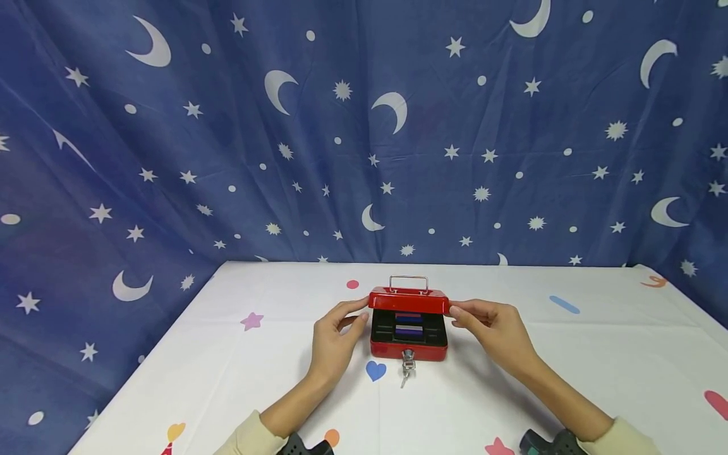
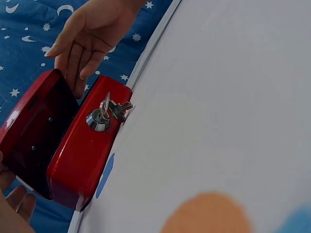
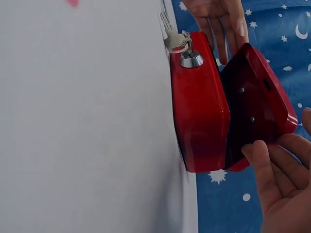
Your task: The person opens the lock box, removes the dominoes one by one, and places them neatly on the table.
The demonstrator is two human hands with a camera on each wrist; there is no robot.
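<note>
Red box (image 1: 392, 351) sits just below and right of centre in the head view, on a white tablecloth (image 1: 227, 379). Lid (image 1: 409, 302) is raised partway, its long axis running left to right across the frame. Main relation: lid lies between the two hands, one at each short end. From the left hand (image 1: 334, 341) it is up and to the right; from the right hand (image 1: 493, 328), up and to the left. Neither hand is clearly nearer.

Left hand: index finger extended to the lid's left end, thumb lower and apart from it. Right hand: roughly the mirror, fingertips at the lid's right end, thumb just below. Looks like fingertip contact, not a wrapped grip; pressure, cannot tell. Left forearm (image 1: 298, 404) and right forearm (image 1: 560, 395) slant inward from the bottom edge.

Metal handle (image 1: 408, 277) stands up on the lid. Lock (image 2: 98, 121) on the box front, keys (image 1: 408, 365) with it, pointing toward the bottom of the frame. Coloured strips (image 1: 409, 330) inside, too small to identify. Blue heart (image 1: 376, 371) just left of the keys.
</note>
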